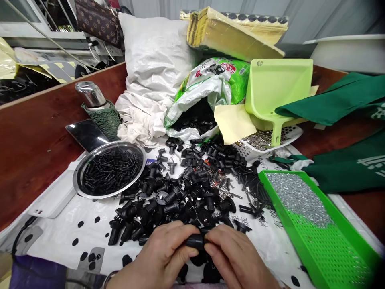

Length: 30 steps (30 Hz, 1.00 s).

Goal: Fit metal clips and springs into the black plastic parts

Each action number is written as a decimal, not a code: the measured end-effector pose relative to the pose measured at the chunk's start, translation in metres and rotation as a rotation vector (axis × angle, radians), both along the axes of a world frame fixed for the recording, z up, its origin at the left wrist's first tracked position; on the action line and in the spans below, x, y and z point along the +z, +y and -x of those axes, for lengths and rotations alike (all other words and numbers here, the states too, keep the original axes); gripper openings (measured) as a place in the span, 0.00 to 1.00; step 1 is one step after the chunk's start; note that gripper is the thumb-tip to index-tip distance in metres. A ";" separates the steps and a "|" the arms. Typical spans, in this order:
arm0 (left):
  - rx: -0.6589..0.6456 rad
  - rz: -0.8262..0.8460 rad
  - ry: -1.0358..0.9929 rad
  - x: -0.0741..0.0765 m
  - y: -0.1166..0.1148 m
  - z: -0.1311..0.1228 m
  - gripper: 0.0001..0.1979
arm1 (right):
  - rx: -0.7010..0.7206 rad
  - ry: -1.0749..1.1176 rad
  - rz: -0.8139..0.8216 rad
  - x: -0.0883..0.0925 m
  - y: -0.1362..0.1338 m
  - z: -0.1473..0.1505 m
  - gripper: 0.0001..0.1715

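Note:
Close to the near edge of the pile, my left hand (164, 253) pinches a black cylindrical plastic part (195, 241) between thumb and fingers. My right hand (233, 253) meets it from the other side, its thumb and fingertips closed at the part's right end. Whatever small piece the right fingertips may hold is hidden. Beyond both hands spreads a heap of black plastic parts (180, 192), with small metal pieces (221, 184) among them at the right. More black pieces lie beneath the hands.
A steel bowl rim (78, 186) encloses black screw-like pieces at left, near a phone (86, 134) and a flask (99, 106). A green tray (327, 249) with small silvery pieces lies right. Behind are an open bag (207, 86), a dustpan (278, 84) and a white basket (255, 151).

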<state>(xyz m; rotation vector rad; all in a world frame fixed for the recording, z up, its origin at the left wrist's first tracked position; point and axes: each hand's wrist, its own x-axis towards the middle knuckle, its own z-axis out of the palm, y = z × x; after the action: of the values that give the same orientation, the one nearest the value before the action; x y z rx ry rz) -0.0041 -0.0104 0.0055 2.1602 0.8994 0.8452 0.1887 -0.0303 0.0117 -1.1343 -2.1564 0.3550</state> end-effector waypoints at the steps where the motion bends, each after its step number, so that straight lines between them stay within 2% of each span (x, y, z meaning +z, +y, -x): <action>1: 0.009 -0.060 0.027 -0.001 0.000 0.001 0.10 | 0.016 0.032 0.058 -0.001 0.000 0.000 0.12; 3: 0.024 -0.154 0.088 -0.003 0.001 0.003 0.12 | 0.028 0.088 0.185 -0.003 0.001 -0.001 0.11; 6: 0.010 -0.197 0.169 -0.005 0.002 0.006 0.13 | 0.040 0.115 0.339 -0.004 0.003 -0.001 0.10; 13: -0.052 -0.130 0.167 -0.002 0.002 0.002 0.11 | 0.086 0.047 0.144 0.002 0.008 0.001 0.13; 18: 0.009 -0.127 0.110 -0.008 0.001 0.002 0.11 | 0.060 -0.101 0.065 0.010 0.007 0.005 0.16; 22: 0.038 -0.185 0.170 -0.008 0.003 0.004 0.12 | 0.068 -0.159 0.021 0.008 0.007 0.004 0.17; 26: 0.013 -0.273 0.203 -0.008 0.005 0.003 0.12 | 0.057 -0.153 0.044 0.002 0.006 0.002 0.19; 30: 0.038 -0.348 0.211 -0.014 0.003 0.001 0.16 | 0.065 -0.041 0.171 -0.001 0.003 0.001 0.17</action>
<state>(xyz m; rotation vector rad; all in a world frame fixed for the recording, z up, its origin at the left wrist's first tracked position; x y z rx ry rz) -0.0055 -0.0071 -0.0084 2.5796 0.9554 0.8545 0.1878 -0.0273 0.0104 -1.1759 -2.2369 0.5582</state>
